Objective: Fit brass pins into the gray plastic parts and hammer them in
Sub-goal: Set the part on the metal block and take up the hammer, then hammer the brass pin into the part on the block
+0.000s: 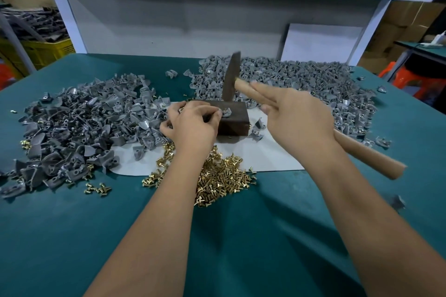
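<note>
At the centre of the teal-covered desk [277,224] a dark rectangular wooden block [233,116] serves as the anvil, and on its top sits one small gray plastic part [226,111], pinched in place by the fingers of the left hand [193,125]. The right hand [296,113] holds the wooden-handled hammer [232,79] raised over the block, head at about 12 o'clock from the part; thumb and lower fingers wrap the handle while two fingers lie straight along it. Whether a pin already stands in the held part is too small to tell. At 6 o'clock from the block lies a loose heap of short brass pins [217,176]. A large pile of gray parts [79,128] spreads at 9 o'clock and another pile [301,79] from 12 to 3 o'clock. One is probably finished stock, but which cannot be told; judging by the pins left, much work remains.
</note>
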### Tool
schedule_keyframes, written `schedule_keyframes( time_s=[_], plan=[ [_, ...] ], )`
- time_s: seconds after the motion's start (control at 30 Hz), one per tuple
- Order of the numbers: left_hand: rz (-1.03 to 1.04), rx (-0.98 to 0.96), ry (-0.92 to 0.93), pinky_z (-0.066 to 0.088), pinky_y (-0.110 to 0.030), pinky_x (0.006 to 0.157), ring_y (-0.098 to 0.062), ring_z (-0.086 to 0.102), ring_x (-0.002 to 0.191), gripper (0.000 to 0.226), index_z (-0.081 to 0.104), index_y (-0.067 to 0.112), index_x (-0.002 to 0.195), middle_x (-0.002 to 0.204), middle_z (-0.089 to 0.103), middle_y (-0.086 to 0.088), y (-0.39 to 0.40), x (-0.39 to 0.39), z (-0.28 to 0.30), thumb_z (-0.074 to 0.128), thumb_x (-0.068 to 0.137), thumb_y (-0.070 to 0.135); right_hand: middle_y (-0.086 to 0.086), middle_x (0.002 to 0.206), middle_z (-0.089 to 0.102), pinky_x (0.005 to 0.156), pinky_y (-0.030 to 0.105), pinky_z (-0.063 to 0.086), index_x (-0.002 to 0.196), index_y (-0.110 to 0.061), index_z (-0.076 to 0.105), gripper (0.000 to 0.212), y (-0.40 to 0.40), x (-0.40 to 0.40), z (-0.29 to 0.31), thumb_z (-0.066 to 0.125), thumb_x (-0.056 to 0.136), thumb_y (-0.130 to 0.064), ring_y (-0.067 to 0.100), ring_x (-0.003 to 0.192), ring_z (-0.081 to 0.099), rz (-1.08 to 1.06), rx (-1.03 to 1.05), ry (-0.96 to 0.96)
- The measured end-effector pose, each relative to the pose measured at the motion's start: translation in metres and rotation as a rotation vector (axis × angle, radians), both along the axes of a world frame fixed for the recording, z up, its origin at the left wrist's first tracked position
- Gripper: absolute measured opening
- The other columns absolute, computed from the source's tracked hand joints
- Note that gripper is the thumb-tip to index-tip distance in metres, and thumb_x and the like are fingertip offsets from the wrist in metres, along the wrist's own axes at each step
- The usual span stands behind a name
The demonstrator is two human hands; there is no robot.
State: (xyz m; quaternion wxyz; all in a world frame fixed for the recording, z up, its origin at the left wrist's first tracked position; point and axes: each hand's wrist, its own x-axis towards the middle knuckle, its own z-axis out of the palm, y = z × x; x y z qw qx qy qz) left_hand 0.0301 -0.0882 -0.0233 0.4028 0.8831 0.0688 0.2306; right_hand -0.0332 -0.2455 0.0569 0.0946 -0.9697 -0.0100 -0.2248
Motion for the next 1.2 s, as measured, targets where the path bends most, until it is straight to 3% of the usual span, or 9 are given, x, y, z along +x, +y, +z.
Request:
schedule_keyframes(
  time_s=[0.17,0.3,0.43,0.57,0.7,0.83,0.93,1.0,1.2],
  plan=[
    [0.012,-0.008,0.009,0.015,-0.043,0.098,-0.013,0.024,0.13,0.01,0.075,0.039,0.084,0.113,0.06,0.027,-0.001,0.001,0.001,0.068,0.087,0.046,0.0,0.106,0.068,0.062,0.031,0.038,0.138,-0.056,0.035,0.051,0.001,-0.002,-0.008,0.05,0.097,-0.03,0.028,0.092,0.064,0.023,-0.055,0.063],
    [0.018,-0.07,-0.044,0.013,-0.041,0.1,-0.007,0.019,0.124,0.01,0.076,0.037,0.083,0.09,0.045,0.037,-0.002,-0.001,0.0,0.07,0.086,0.044,-0.001,0.102,0.07,0.056,0.028,0.032,0.136,-0.058,0.036,0.051,0.002,0.001,-0.004,0.052,0.096,-0.032,0.027,0.088,0.065,0.004,0.027,-0.067],
    [0.013,0.007,-0.008,0.013,-0.039,0.095,-0.012,0.023,0.127,0.012,0.076,0.037,0.089,0.114,0.059,0.027,-0.001,0.0,-0.001,0.069,0.087,0.046,-0.002,0.101,0.071,0.055,0.028,0.033,0.137,-0.058,0.034,0.053,0.004,0.0,-0.011,0.053,0.096,-0.031,0.027,0.088,0.066,0.043,-0.087,-0.015],
    [0.018,0.002,-0.022,0.014,-0.042,0.099,-0.012,0.025,0.128,0.012,0.076,0.038,0.087,0.114,0.059,0.027,-0.001,0.003,-0.002,0.068,0.086,0.048,0.0,0.098,0.071,0.057,0.029,0.035,0.139,-0.056,0.033,0.053,0.002,0.003,-0.01,0.052,0.096,-0.03,0.028,0.085,0.066,0.008,-0.026,-0.064],
    [0.0,0.024,-0.023,0.016,-0.044,0.102,-0.014,0.025,0.128,0.015,0.075,0.035,0.093,0.119,0.059,0.024,0.001,0.003,-0.003,0.067,0.087,0.046,-0.002,0.098,0.07,0.055,0.03,0.037,0.138,-0.056,0.033,0.057,0.006,0.004,-0.011,0.052,0.094,-0.026,0.027,0.083,0.067,0.07,-0.175,-0.045],
    [-0.055,0.008,-0.023,0.014,-0.045,0.104,-0.014,0.024,0.129,0.014,0.074,0.036,0.094,0.122,0.06,0.022,0.004,0.001,-0.002,0.065,0.09,0.045,0.001,0.106,0.069,0.061,0.031,0.037,0.139,-0.052,0.036,0.049,0.004,0.023,-0.006,0.047,0.097,-0.028,0.029,0.083,0.06,-0.007,0.071,-0.006],
    [-0.089,-0.036,-0.007,0.01,-0.045,0.108,-0.013,0.023,0.132,0.014,0.074,0.034,0.094,0.124,0.057,0.022,0.004,0.0,0.0,0.062,0.092,0.042,0.001,0.11,0.066,0.052,0.027,0.031,0.14,-0.044,0.041,0.045,0.0,0.039,-0.016,0.042,0.099,-0.023,0.02,0.072,0.047,-0.107,0.238,0.011],
    [-0.109,-0.096,0.006,0.007,-0.044,0.11,-0.012,0.021,0.133,0.013,0.073,0.033,0.092,0.12,0.053,0.024,0.004,-0.001,0.002,0.061,0.093,0.039,0.002,0.103,0.066,0.051,0.026,0.03,0.13,-0.038,0.051,0.038,-0.005,0.043,-0.026,0.044,0.098,-0.019,0.016,0.064,0.046,-0.141,0.308,0.031],
    [-0.116,-0.155,0.037,0.008,-0.043,0.112,-0.01,0.02,0.131,0.015,0.075,0.029,0.094,0.107,0.044,0.032,0.004,-0.002,0.004,0.062,0.093,0.036,0.004,0.083,0.058,0.059,0.032,0.033,0.111,-0.02,0.055,0.02,-0.026,0.044,-0.056,0.048,0.093,-0.02,0.03,0.073,0.049,-0.226,0.244,0.148]
  ],
)
